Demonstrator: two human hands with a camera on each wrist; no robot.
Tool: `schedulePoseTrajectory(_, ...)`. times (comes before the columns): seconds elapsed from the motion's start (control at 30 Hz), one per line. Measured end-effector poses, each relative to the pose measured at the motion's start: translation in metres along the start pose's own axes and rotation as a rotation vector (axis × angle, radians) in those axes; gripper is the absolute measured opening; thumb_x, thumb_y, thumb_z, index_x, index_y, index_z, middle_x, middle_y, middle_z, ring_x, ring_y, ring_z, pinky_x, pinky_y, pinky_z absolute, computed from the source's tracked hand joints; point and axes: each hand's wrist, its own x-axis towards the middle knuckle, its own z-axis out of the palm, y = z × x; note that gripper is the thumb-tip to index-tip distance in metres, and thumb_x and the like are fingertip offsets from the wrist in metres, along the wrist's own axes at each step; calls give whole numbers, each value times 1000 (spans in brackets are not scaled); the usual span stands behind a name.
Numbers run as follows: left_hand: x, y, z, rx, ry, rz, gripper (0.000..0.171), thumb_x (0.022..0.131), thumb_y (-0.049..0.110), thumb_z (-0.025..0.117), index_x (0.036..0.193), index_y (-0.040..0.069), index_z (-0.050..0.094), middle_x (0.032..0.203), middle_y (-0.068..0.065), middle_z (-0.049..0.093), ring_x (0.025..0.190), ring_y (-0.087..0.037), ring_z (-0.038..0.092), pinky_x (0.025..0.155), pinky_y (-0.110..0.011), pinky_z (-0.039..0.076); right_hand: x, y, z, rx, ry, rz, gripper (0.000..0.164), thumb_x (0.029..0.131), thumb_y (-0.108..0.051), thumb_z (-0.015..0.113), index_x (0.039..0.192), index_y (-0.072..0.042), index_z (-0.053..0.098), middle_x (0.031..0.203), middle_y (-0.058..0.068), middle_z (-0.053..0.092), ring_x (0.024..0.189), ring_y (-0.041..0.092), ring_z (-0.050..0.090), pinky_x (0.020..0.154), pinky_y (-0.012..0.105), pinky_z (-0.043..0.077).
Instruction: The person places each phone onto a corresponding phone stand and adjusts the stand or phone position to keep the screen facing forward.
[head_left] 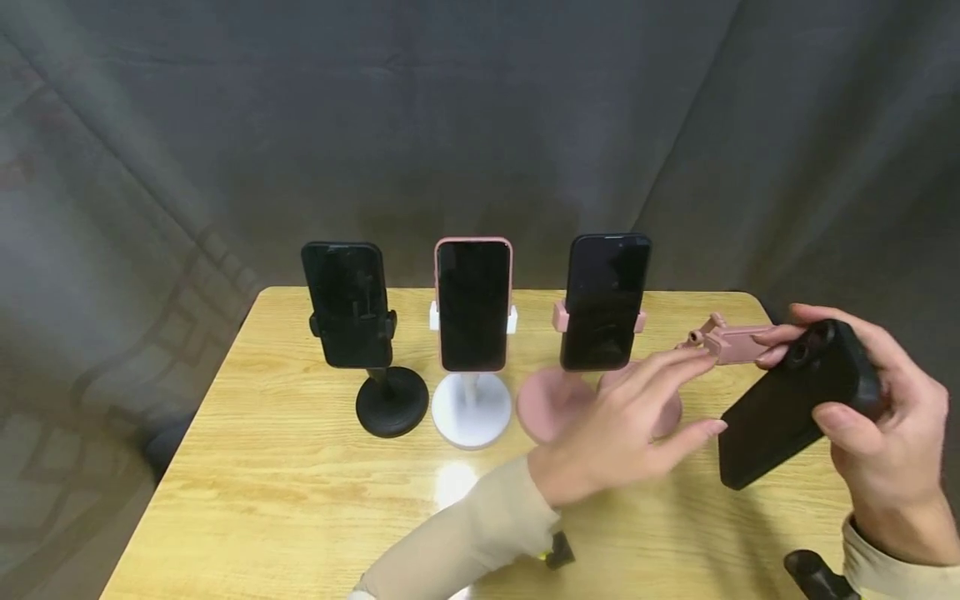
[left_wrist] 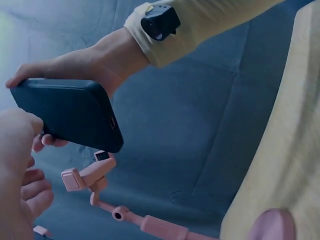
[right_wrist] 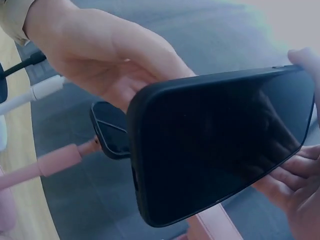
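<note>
My right hand [head_left: 892,425] grips a black-cased smartphone [head_left: 795,408] near its camera end, tilted above the table's right side. In the right wrist view its dark screen [right_wrist: 215,145] shows. My left hand [head_left: 622,425] reaches in with fingers stretched out and thumb spread, holding nothing that I can see. Its fingertips are by the pink clamp [head_left: 738,343] of a phone stand; whether they touch is unclear. That stand's round pink base [head_left: 670,415] is partly hidden behind the left hand. In the left wrist view the pink stand's arm [left_wrist: 160,226] shows below the phone.
To the left stand a black stand [head_left: 392,402], a white stand [head_left: 471,410] and another pink stand [head_left: 551,404], each bearing an upright phone. A black object [head_left: 817,575] lies by the right sleeve. A small black-and-yellow item [head_left: 558,551] shows by the left sleeve. Grey curtain hangs behind.
</note>
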Motion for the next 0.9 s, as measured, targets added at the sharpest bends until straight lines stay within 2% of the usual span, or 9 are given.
schedulePoseTrajectory(0.13,12,3,7,107,48,-29,54,89,36,59,133,5,51,137,-6,52,130,-6,36,106,-13,27,4,-3,-10,-30,-3,70,59,70,23,60,123,32,35,108,34,60,94,35,62,81,27,55)
schedulePoseTrajectory(0.3,19,3,15,110,77,-100,48,91,34,57,130,7,52,135,-4,53,128,-4,39,103,-11,30,6,-6,-20,-91,43,172,57,74,24,56,127,28,34,112,32,60,96,33,62,84,28,54)
schedulePoseTrajectory(0.47,22,0,21,84,98,-124,44,91,30,58,127,5,54,130,-6,57,123,-6,45,103,-11,30,9,-6,-28,-245,80,261,54,78,23,54,130,22,38,112,25,63,93,27,64,85,22,53)
schedulePoseTrajectory(0.6,24,-2,21,96,108,-149,42,91,31,58,126,7,56,127,-4,59,118,-5,49,99,-11,36,14,-4,-32,-359,80,280,52,78,22,52,130,19,42,110,19,66,91,22,65,85,17,51)
schedulePoseTrajectory(0.63,24,-2,21,104,103,-152,42,91,31,58,125,7,56,126,-3,60,117,-4,50,98,-11,37,15,-3,-33,-360,74,273,52,79,23,52,129,19,42,110,19,66,90,21,65,84,17,51)
schedulePoseTrajectory(0.8,28,-2,22,105,102,-147,41,91,30,59,125,6,56,124,-3,61,113,-6,53,99,-11,35,19,1,-36,-373,56,247,49,78,23,52,127,21,44,107,17,68,87,19,66,81,15,52)
schedulePoseTrajectory(0.9,33,-1,24,139,122,-139,40,91,29,58,123,5,57,120,-3,62,111,-6,55,100,-10,33,21,0,-34,-446,75,271,50,78,24,52,127,18,46,105,13,69,85,17,66,80,13,51)
